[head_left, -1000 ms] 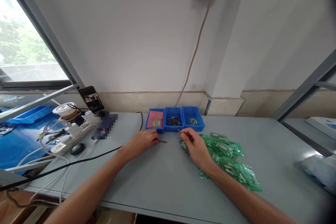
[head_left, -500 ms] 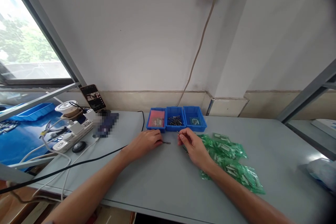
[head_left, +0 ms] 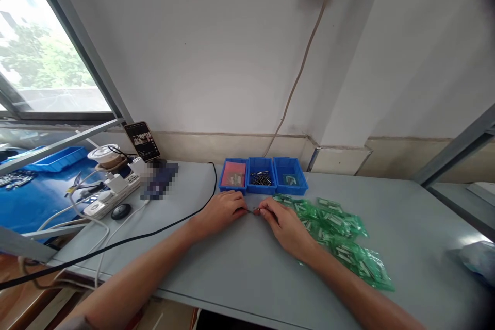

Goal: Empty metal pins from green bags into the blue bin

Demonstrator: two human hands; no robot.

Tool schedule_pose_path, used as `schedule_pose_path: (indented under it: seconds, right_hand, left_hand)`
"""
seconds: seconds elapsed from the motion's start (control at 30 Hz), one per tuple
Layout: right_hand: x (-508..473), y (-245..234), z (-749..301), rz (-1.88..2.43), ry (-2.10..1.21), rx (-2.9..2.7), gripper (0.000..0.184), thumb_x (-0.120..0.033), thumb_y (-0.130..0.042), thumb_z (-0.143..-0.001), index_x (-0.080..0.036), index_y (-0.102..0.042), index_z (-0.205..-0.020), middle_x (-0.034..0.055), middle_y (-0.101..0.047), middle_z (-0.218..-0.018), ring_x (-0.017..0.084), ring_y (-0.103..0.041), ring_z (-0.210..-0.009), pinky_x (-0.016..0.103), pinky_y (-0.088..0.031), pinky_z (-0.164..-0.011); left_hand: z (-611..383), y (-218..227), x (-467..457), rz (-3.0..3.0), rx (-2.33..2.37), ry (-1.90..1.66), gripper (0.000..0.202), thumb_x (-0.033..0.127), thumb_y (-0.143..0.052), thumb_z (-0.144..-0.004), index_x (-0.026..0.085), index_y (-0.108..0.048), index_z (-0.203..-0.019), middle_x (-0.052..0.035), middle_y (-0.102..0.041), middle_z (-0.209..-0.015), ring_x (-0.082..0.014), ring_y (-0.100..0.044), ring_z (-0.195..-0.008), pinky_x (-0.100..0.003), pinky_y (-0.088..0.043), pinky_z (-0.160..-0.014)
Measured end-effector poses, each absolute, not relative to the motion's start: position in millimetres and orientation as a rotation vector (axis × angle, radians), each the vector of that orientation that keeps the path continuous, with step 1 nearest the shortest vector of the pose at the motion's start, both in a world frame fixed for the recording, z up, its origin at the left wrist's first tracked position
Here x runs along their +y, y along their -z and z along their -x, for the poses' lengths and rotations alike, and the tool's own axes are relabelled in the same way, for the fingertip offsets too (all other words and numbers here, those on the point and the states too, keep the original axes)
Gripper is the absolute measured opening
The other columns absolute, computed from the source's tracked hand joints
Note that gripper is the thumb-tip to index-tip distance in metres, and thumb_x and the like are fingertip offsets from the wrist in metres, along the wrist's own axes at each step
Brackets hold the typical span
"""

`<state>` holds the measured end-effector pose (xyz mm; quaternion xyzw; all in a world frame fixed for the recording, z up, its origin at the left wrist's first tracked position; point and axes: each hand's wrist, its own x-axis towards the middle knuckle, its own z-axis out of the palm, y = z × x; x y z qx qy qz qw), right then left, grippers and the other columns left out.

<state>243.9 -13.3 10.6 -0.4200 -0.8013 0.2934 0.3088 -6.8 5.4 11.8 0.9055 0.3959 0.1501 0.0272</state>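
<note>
Near the table's back edge, left hand and right hand meet, fingers pinched narrow on a pin, just before the bins, beside the bags.

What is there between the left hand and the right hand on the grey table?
In the head view, only a small metal piece, pinched between the left hand and the right hand.

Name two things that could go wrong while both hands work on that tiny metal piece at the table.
The small metal piece, pinched where the left hand and right hand meet, is tiny; a slip could lose it on the table. The green bags lie close beside the right wrist; a careless sweep might scatter them.
</note>
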Motion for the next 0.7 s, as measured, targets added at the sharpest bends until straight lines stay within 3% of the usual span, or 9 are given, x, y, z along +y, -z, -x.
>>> schedule_pose_path:
  seconds: [0.7]
  right_hand:
    - [-10.8,-4.5,-243.5,1.115,-0.717,-2.181,0.029,-0.033,-0.038,-0.110,-0.029,-0.067,-0.111,0.0078,-0.071,-0.105,0.029,-0.065,-0.104,0.044,-0.052,-0.092]
  left_hand:
    - [9.3,-11.0,6.8,-2.755,1.164,-0.523,0.019,0.032,-0.057,-0.108,0.022,-0.073,-0.109,-0.0031,-0.069,-0.106,-0.0183,-0.065,-0.102,-0.028,-0.048,-0.089]
